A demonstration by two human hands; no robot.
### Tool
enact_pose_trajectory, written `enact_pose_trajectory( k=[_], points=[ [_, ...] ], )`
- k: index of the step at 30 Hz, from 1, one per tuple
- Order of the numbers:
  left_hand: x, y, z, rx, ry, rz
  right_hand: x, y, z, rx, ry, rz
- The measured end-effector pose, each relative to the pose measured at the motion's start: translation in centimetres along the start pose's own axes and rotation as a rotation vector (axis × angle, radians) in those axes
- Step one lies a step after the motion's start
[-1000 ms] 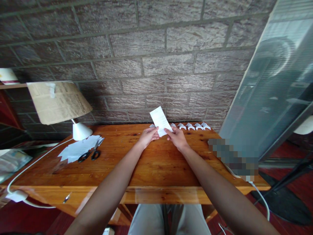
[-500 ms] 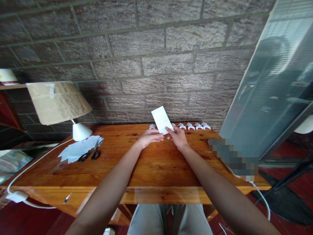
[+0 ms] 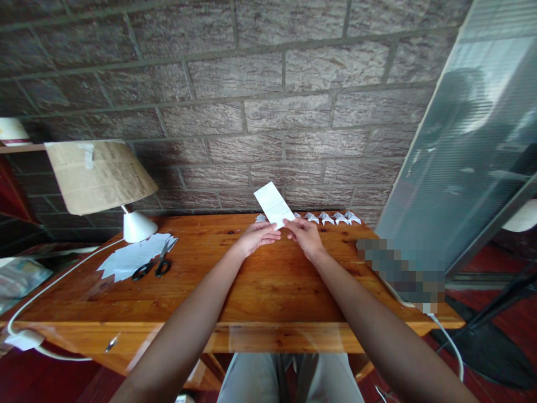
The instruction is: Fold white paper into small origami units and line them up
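A white folded paper strip (image 3: pixel 273 204) stands tilted above the far side of the wooden table (image 3: pixel 260 285). My left hand (image 3: pixel 257 235) pinches its lower edge from the left. My right hand (image 3: pixel 305 236) pinches the same lower edge from the right. Both hands hover just over the tabletop, fingers closed on the paper. Behind them, a row of several small folded white paper figures (image 3: pixel 331 217) lines the table's back edge by the brick wall.
Black-handled scissors (image 3: pixel 151 267) lie on a pile of white paper sheets (image 3: pixel 132 256) at the left. A white lamp (image 3: pixel 100 182) with a paper shade stands behind them; its cord (image 3: pixel 54 282) runs off the front left. A blurred-out object (image 3: pixel 398 271) sits at the right edge.
The paper has tilted a little further left, and my two hands have shifted their pinch along its bottom edge. Nothing else on the table has moved.
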State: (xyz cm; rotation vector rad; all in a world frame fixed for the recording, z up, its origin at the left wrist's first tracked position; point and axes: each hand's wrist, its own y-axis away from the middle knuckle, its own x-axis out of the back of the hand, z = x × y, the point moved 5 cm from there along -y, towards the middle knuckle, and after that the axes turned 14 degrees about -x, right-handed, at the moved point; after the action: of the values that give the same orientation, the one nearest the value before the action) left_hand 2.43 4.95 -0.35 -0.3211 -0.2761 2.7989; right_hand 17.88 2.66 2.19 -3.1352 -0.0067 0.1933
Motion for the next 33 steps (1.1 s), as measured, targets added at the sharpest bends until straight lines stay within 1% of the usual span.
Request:
enact_pose_trajectory(
  k=[2, 7, 9, 11, 14, 16, 20, 24, 27, 29, 33],
  points=[
    [0.2, -0.1, 0.1, -0.013, 0.002, 0.064, 0.0, -0.1, 0.1, -0.006, 0.019, 0.006],
    [1.1, -0.3, 0.9, -0.142, 0.044, 0.233, 0.1, -0.5, 0.7, -0.018, 0.056, 0.016],
    [1.4, -0.3, 1.2, -0.167, 0.084, 0.291, 0.2, -0.5, 0.7, -0.013, 0.059, 0.031],
    [1.4, -0.2, 1.3, -0.158, 0.112, 0.309, 0.2, -0.4, 0.5, 0.011, 0.053, 0.049],
    [1.1, -0.2, 1.2, -0.132, 0.150, 0.294, 0.1, -0.1, 0.1, 0.032, 0.019, 0.049],
    [1.0, -0.2, 1.1, -0.124, 0.191, 0.300, -0.3, 0.1, 0.1, 0.005, 0.022, -0.005],
    [0.5, -0.3, 0.5, -0.097, 0.257, 0.299, -1.5, 0.3, 0.8, -0.049, 0.109, -0.142],
    [-0.2, -0.4, -0.2, -0.085, 0.300, 0.290, -1.6, 0.1, 1.5, -0.056, 0.157, -0.164],
    [-0.3, -0.5, -0.3, -0.097, 0.309, 0.292, -1.6, -0.1, 1.6, -0.068, 0.167, -0.172],
    [0.3, -0.6, 0.0, -0.122, 0.317, 0.338, -1.7, -0.1, 1.8, -0.091, 0.175, -0.192],
    [2.4, -0.7, 0.7, -0.191, 0.349, 0.518, -2.1, 0.3, 2.1, -0.171, 0.206, -0.247]
  ],
)
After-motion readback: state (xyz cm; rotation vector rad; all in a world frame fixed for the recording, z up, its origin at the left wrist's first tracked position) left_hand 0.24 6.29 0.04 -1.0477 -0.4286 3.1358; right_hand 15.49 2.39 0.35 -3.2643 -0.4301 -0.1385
